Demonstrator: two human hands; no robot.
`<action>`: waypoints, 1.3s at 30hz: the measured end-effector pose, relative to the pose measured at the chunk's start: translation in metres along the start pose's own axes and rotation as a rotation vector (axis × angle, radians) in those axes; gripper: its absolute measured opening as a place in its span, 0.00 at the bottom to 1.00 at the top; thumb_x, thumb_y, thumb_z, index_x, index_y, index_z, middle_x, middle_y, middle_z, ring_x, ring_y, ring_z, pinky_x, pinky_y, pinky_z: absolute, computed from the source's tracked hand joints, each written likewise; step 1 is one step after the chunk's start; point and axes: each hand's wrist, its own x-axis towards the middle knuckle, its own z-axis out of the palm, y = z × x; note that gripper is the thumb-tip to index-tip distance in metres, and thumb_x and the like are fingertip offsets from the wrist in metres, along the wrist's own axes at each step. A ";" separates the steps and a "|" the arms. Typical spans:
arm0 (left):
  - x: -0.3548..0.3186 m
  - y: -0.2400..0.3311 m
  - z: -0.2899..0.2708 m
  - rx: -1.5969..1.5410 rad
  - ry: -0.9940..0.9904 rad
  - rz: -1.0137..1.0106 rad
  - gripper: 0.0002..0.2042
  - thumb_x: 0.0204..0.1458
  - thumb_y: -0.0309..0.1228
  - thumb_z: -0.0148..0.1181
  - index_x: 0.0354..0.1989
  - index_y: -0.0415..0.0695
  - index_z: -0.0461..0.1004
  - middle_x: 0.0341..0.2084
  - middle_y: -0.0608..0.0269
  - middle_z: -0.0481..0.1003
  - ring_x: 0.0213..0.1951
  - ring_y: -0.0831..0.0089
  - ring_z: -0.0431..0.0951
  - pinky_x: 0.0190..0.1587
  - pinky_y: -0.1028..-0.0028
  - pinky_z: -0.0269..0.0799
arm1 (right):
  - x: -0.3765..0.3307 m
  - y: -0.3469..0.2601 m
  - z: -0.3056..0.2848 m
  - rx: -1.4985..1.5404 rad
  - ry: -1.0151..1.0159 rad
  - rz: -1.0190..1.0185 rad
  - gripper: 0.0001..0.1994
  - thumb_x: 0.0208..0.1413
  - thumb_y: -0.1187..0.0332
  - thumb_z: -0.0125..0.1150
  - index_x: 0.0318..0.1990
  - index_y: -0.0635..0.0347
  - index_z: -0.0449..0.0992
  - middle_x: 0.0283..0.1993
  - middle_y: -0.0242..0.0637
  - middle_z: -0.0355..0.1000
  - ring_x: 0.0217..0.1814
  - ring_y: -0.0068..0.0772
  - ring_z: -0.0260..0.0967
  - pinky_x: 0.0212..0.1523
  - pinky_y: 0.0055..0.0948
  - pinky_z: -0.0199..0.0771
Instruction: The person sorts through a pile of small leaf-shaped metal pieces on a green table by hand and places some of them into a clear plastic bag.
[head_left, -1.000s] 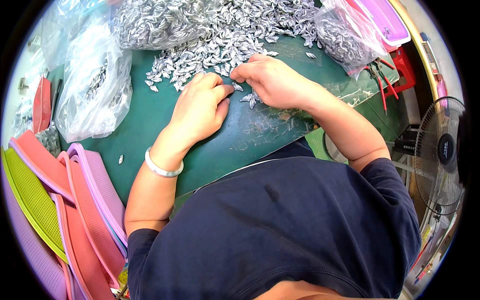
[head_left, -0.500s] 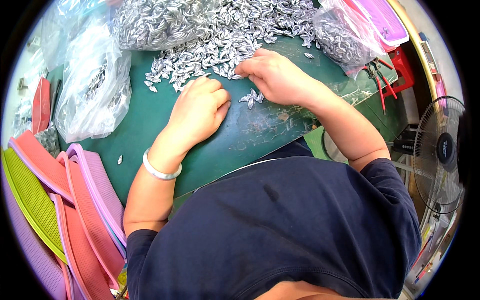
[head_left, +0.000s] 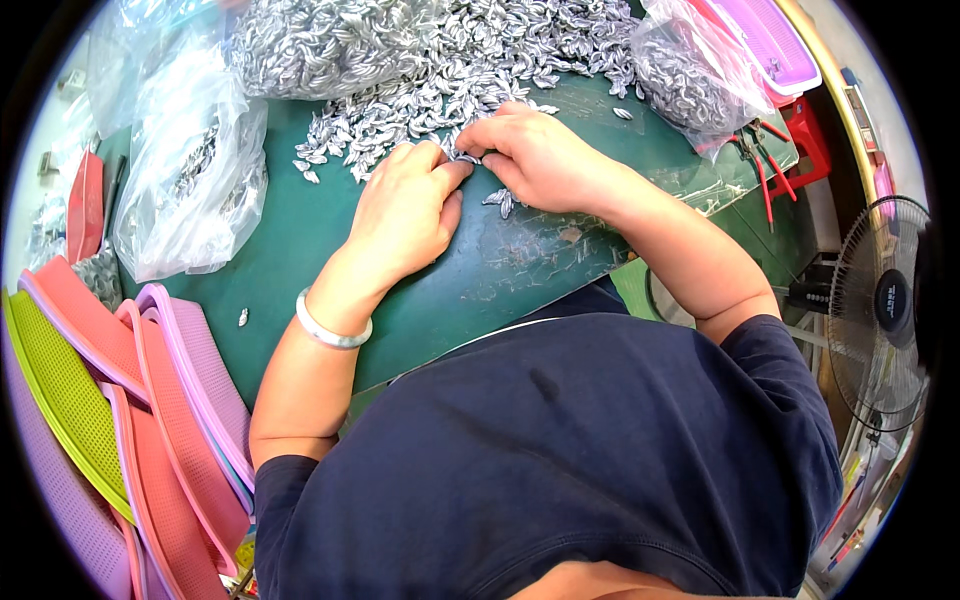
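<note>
Small silver-grey piece (head_left: 467, 158), one: lies between left hand (head_left: 405, 210) and right hand (head_left: 545, 160), nearer the right fingertips, long axis apparently sideways. Fingers, both hands: curled inward; whether they pinch it, cannot tell. Loose pile (head_left: 400, 115): just beyond, on green desk (head_left: 300, 240).

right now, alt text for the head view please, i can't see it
A person's left hand and right hand nearly meet beside a heap of small silvery pieces on a green table. Clear bags of similar pieces flank the heap; colourful baskets are at left, a fan at right.
</note>
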 end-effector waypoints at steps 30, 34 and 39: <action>-0.004 -0.007 -0.002 -0.015 0.136 -0.003 0.10 0.46 0.21 0.56 0.38 0.41 0.78 0.29 0.59 0.72 0.36 0.60 0.72 0.41 0.65 0.68 | -0.008 -0.001 -0.032 -0.116 -0.220 -0.105 0.13 0.42 0.81 0.54 0.37 0.60 0.78 0.30 0.39 0.73 0.42 0.42 0.67 0.44 0.38 0.70; -0.002 -0.007 0.001 -0.001 0.096 0.018 0.11 0.46 0.21 0.57 0.39 0.41 0.78 0.29 0.60 0.71 0.36 0.60 0.71 0.42 0.66 0.68 | -0.001 0.007 -0.017 -0.110 -0.022 -0.154 0.12 0.48 0.80 0.54 0.41 0.61 0.77 0.32 0.40 0.73 0.42 0.43 0.67 0.43 0.38 0.70; -0.002 -0.006 0.002 0.026 0.097 0.009 0.12 0.46 0.22 0.57 0.41 0.40 0.78 0.29 0.59 0.70 0.35 0.60 0.70 0.41 0.65 0.67 | 0.004 0.008 -0.007 -0.141 -0.030 -0.136 0.12 0.50 0.78 0.54 0.43 0.62 0.76 0.33 0.40 0.73 0.41 0.43 0.66 0.44 0.38 0.69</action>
